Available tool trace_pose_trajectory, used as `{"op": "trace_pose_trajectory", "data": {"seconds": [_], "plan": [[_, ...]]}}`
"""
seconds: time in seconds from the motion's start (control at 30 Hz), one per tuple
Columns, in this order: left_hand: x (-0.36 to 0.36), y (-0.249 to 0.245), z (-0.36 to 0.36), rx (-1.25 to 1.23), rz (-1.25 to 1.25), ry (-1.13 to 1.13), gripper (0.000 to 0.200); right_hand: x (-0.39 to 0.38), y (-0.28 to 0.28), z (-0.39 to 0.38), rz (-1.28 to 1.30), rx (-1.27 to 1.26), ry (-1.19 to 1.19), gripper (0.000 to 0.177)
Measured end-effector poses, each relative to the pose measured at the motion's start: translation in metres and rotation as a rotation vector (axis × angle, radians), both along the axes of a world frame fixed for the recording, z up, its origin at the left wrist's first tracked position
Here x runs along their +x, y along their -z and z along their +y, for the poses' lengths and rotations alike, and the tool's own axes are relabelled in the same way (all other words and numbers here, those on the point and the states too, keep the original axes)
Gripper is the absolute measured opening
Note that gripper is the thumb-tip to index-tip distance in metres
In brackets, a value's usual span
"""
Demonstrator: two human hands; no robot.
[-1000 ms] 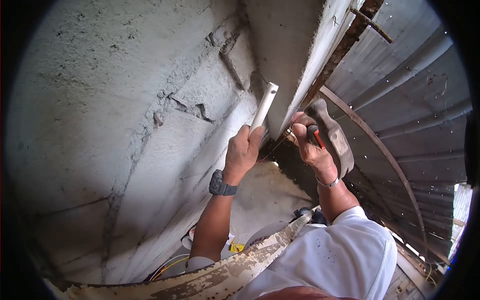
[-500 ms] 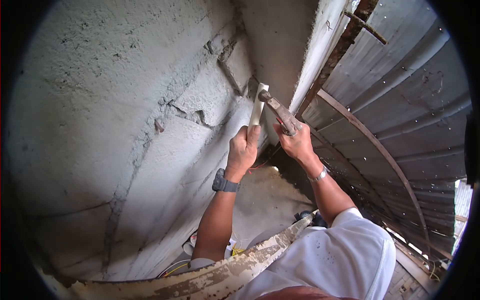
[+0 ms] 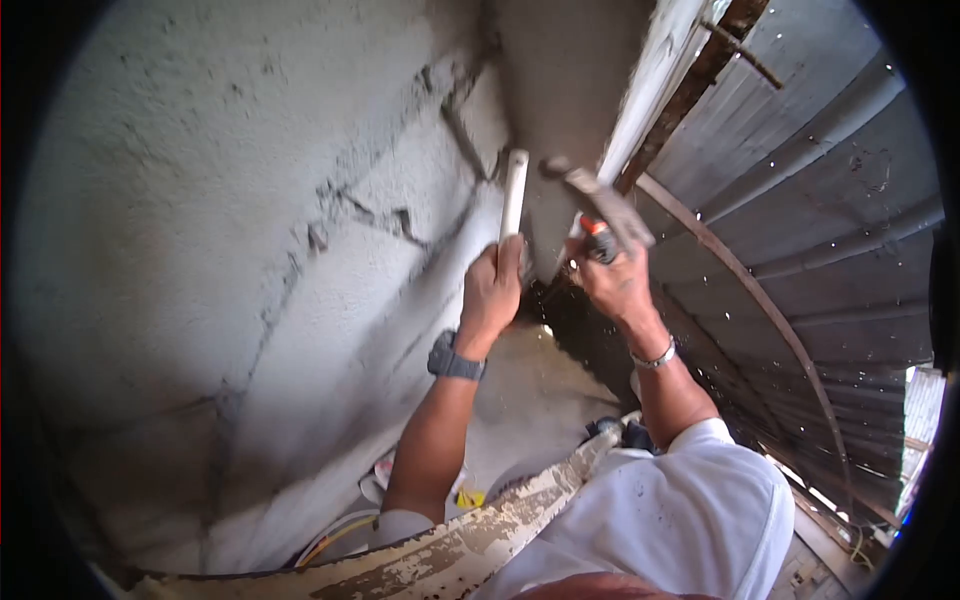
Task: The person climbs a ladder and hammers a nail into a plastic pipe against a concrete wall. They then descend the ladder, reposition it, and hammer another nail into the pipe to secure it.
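Observation:
A pale, narrow strip or pipe (image 3: 514,195) stands nearly upright beside the wall, and my left hand (image 3: 492,290) is wrapped round its lower end. My right hand (image 3: 617,280) grips a worn hammer (image 3: 605,205), blurred by motion. The hammer's head is a little to the right of the strip's top and apart from it. An orange and black handle part shows at my right fingers. What lies behind the strip's lower end is hidden by my left hand.
A rough grey block wall (image 3: 330,290) with cracks and gaps fills the left. Corrugated metal sheets (image 3: 800,200) with a curved strip are on the right. A peeling, paint-flaked beam (image 3: 470,545) crosses below my arms, near yellow and white items at the bottom.
The hammer has moved right, away from the strip, with my right hand. My left hand has shifted slightly, and the strip looks narrower and turned.

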State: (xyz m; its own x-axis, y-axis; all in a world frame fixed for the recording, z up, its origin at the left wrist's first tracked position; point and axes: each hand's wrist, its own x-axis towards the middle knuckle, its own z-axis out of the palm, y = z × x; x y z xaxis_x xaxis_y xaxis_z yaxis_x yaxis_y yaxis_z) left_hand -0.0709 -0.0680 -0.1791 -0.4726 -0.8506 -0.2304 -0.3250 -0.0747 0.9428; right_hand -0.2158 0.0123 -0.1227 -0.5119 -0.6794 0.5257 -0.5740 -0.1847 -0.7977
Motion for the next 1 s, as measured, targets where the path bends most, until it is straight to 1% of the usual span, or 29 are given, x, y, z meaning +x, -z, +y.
{"op": "trace_pose_trajectory", "data": {"seconds": [0.03,0.07,0.13,0.17,0.2,0.27,0.3,0.37,0.4,0.47,0.5,0.53,0.57,0.6,0.63,0.67,0.73,0.8,0.83,0.87,0.93,0.97,1.0], "plan": [[0.001,-0.003,0.0,-0.203,-0.068,0.038,0.051,-0.006,0.036,0.018,-0.217,0.115,-0.135,0.01],[0.001,-0.008,0.0,-0.211,-0.064,0.036,0.051,-0.009,0.006,0.022,-0.088,0.171,-0.114,0.013],[0.006,-0.018,0.008,-0.425,-0.22,0.097,0.046,-0.017,-0.016,0.021,-0.147,-0.056,-0.235,0.021],[0.007,-0.022,0.01,-0.448,-0.216,0.129,0.044,-0.012,-0.023,0.017,-0.172,-0.227,-0.189,0.024],[0.008,-0.025,0.011,-0.448,-0.217,0.128,0.044,-0.012,-0.018,0.01,-0.196,-0.397,-0.219,0.024],[0.006,-0.029,0.01,-0.43,-0.2,0.097,0.045,-0.008,-0.013,0.009,-0.28,-0.418,-0.231,0.024],[0.005,-0.029,0.008,-0.431,-0.198,0.1,0.045,-0.008,-0.011,0.011,-0.278,-0.419,-0.229,0.024],[0.002,-0.028,0.004,-0.388,-0.226,0.109,0.045,-0.01,-0.008,0.018,-0.373,-0.289,-0.189,0.014],[0.0,-0.026,0.004,-0.385,-0.225,0.11,0.045,-0.01,-0.008,0.018,-0.373,-0.286,-0.187,0.014],[-0.003,-0.022,0.007,-0.297,-0.134,0.072,0.047,-0.009,-0.012,0.013,-0.284,-0.404,-0.18,0.024],[-0.004,-0.023,0.009,-0.299,-0.134,0.073,0.047,-0.01,-0.007,0.008,-0.256,-0.459,-0.207,0.023],[-0.006,-0.024,0.011,-0.214,-0.074,0.055,0.049,-0.008,-0.003,0.005,-0.221,-0.44,-0.182,0.022],[-0.008,-0.025,0.012,-0.129,-0.014,0.037,0.05,-0.008,0.014,0.004,-0.125,-0.222,-0.068,0.021],[-0.009,-0.026,0.013,-0.133,-0.01,0.039,0.05,-0.007,0.018,0.003,-0.03,-0.004,0.047,0.02],[-0.011,-0.026,0.014,-0.111,0.025,0.034,0.051,-0.007,0.02,-0.005,-0.002,0.087,0.058,0.021],[-0.012,-0.026,0.013,-0.09,0.061,0.03,0.052,-0.008,0.017,-0.013,-0.094,0.183,0.008,0.026],[-0.014,-0.015,0.005,-0.134,0.057,0.03,0.053,-0.008,0.003,-0.001,-0.323,0.445,-0.006,0.029],[-0.013,-0.015,0.01,-0.12,0.055,0.021,0.049,-0.009,-0.01,0.007,-0.246,0.148,-0.02,0.02],[-0.011,-0.024,0.013,-0.073,0.081,0.06,0.049,-0.012,-0.02,0.018,-0.087,0.112,-0.026,0.013],[-0.013,-0.034,0.013,-0.073,0.081,0.057,0.049,-0.004,-0.039,0.026,-0.481,0.144,-0.032,0.022],[-0.015,-0.044,0.016,0.09,0.118,0.049,0.048,-0.006,-0.041,0.009,-0.378,-0.566,-0.221,0.031],[-0.014,-0.045,0.016,0.087,0.118,0.05,0.048,-0.012,-0.036,0.007,-0.353,-0.592,-0.296,0.037],[-0.014,-0.047,0.017,0.099,0.131,0.048,0.048,-0.01,-0.024,-0.004,-0.311,-0.66,-0.244,0.029]]}}
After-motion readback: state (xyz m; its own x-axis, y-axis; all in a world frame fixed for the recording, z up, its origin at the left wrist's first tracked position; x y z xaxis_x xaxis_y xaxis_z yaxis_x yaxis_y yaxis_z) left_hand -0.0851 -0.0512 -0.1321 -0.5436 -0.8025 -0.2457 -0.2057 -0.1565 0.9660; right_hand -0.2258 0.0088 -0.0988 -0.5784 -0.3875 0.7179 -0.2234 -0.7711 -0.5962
